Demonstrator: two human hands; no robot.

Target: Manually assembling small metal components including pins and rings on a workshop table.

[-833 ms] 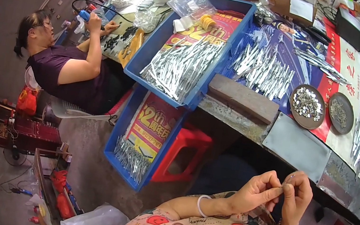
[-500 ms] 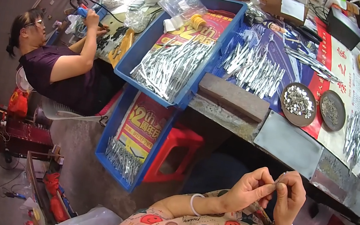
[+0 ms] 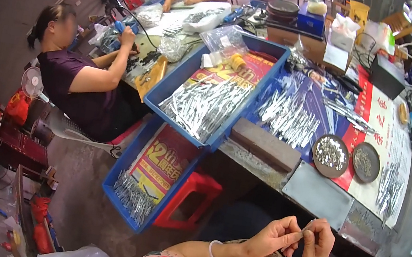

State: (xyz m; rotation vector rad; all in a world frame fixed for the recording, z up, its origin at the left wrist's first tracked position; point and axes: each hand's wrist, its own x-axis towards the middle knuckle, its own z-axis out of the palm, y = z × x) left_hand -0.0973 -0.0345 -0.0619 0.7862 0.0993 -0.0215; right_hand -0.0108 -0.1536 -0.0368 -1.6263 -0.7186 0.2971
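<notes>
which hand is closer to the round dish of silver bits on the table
Right, narrowly. The right hand sits almost straight below the round dish; the left hand is below it and further left.

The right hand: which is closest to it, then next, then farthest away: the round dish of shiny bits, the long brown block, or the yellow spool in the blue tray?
From the right hand:
1. Round dish of shiny bits, on the table straight ahead.
2. Long brown block, ahead and leftward, at the table edge.
3. Yellow spool, far back in the blue tray.
</notes>
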